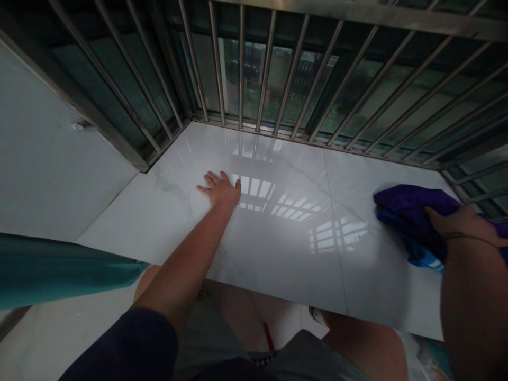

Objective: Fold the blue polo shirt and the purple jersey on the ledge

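My left hand [220, 189] lies flat with fingers spread on a glossy white, marble-patterned window sill [278, 248], and holds nothing. Over at the right end of the sill, my right hand [466, 225] grips a bunched purple and blue cloth [415, 206]. Its thumb rests on top of the purple part, while most of the other fingers are hidden or dim. A brighter blue fold of the cloth hangs out on the near side and touches the sill. A thin band circles my right wrist.
Metal bars [272, 69] line the sill's back edge and both sides, before window glass. A white wall [51, 143] and a teal curtain [71, 270] stand at the left. My knees are at the sill's front edge. A thin red object [269, 337] shows below.
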A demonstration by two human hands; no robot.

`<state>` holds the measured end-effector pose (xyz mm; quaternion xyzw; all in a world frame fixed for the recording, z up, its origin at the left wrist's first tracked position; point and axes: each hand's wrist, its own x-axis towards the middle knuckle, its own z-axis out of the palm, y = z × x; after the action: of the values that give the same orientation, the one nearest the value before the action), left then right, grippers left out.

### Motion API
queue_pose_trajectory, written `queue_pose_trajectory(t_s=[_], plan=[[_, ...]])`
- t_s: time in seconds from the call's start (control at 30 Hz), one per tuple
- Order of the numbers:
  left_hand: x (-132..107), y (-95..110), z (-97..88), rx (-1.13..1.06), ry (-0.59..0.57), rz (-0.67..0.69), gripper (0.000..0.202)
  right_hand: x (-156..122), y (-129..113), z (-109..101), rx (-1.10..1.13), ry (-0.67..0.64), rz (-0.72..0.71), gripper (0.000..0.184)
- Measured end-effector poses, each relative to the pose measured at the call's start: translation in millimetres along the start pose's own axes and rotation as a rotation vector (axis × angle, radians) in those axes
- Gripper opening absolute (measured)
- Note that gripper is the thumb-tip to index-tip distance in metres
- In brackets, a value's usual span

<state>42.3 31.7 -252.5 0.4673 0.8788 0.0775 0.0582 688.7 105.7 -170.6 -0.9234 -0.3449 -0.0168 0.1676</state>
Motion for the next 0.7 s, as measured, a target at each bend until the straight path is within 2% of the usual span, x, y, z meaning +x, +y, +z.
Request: queue_pose_trajectory(t_s=[0.07,0.13,0.23,0.27,0.3,0.33,0.4,0.5,0.53,0.6,0.7], plan=[[1.6,1.2,0.7,-0.002,0.005,0.001,0.088,1.3,-0.2,-3.8,-0.052,-0.005,-0.070,0.078],[6.3,3.7,1.9,0.000,0.008,0.003,0.090,-12.5,-7.2,-7.8,-0.112,0.055,-0.156,0.057],[17.2,9.5,3.8,-0.002,-0.006,-0.010,0.095,-62.0,-38.2,-9.3,-0.018,0.204,-0.273,0.050],[20.7,11.5,4.2,-0.005,-0.008,-0.021,0.096,-83.9,-53.7,-6.8,0.102,0.215,-0.313,0.048],[23.7,13.3,4.3,-0.009,-0.008,-0.032,0.097,-106.9,-71.0,-2.1,0.263,0.165,-0.357,0.047],[26.0,14.9,4.0,-0.011,-0.007,-0.040,0.097,-130.3,-89.4,4.9,0.469,0.102,-0.371,0.047],[28.6,16.8,2.7,-0.007,-0.006,-0.045,0.098,-174.4,-126.0,24.8,0.873,-0.173,-0.387,0.049],[29.1,17.9,0.9,0.008,-0.016,-0.034,0.098,-225.1,-171.4,61.7,0.997,-0.412,-0.452,0.049],[29.0,18.0,1.0,0.014,-0.016,-0.033,0.098,-236.2,-182.3,73.4,1.035,-0.497,-0.457,0.050],[29.1,17.8,2.7,0.026,-0.008,-0.036,0.099,-248.7,-196.5,93.1,1.206,-0.757,-0.380,0.046],[30.2,14.7,6.9,0.044,0.013,-0.035,0.100,-249.5,-201.8,110.7,1.484,-1.126,-0.126,0.029]])
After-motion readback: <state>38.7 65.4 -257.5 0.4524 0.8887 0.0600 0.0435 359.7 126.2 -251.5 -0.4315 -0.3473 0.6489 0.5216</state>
